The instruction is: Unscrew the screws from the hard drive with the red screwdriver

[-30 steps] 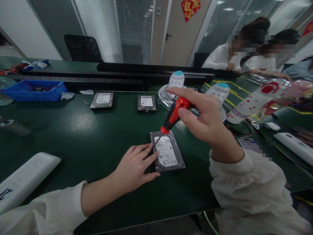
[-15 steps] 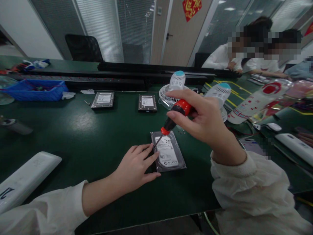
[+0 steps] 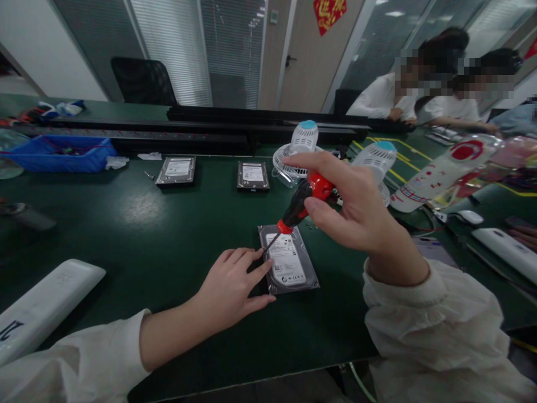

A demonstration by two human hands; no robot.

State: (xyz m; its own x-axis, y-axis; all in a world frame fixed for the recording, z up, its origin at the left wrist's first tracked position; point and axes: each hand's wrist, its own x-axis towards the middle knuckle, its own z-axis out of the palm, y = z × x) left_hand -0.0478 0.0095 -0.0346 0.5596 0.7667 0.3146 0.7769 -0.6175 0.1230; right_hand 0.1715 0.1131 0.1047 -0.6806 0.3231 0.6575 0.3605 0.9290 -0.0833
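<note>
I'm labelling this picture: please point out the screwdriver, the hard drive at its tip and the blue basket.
Screwdriver (image 3: 296, 206), head view: black part of the handle.
Hard drive (image 3: 288, 262), head view: white label on top.
Blue basket (image 3: 61, 163), head view: front wall.

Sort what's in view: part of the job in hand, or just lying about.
In use:
- right hand gripping the screwdriver
- left hand on the nearest hard drive

Probably just lying about:
- blue basket
- computer mouse
- printed bottle

We see a dim scene, soft glare on the green table (image 3: 188, 224) toward nine o'clock and bright reflections in the glass (image 3: 388, 50) near one. Blocky pixelation sits at two; the bottle (image 3: 447, 170) at three looks stretched; shadow deepens toward six.
</note>
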